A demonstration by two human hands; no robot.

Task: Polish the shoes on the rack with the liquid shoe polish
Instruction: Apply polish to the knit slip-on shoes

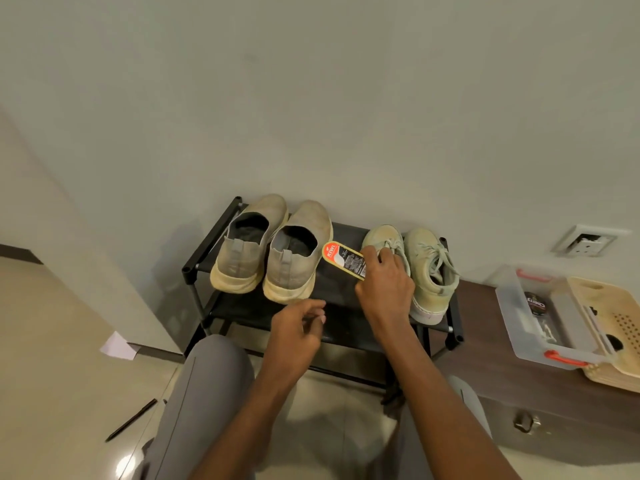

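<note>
Knees (211,382) bent before the rack (194,268), my left hand (294,327) hangs loosely curled, holding nothing, while my right hand (384,282) grips the polish applicator (343,259) between both shoe pairs, angled to start dabbing.

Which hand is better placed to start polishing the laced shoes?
The right hand: it already grips the polish applicator and sits right at the nearer laced shoe. The left hand holds nothing, hovering loosely curled before the rack, nearer the slip-on shoes.

Beige slip-ons (273,247), black rack (197,268)
</note>
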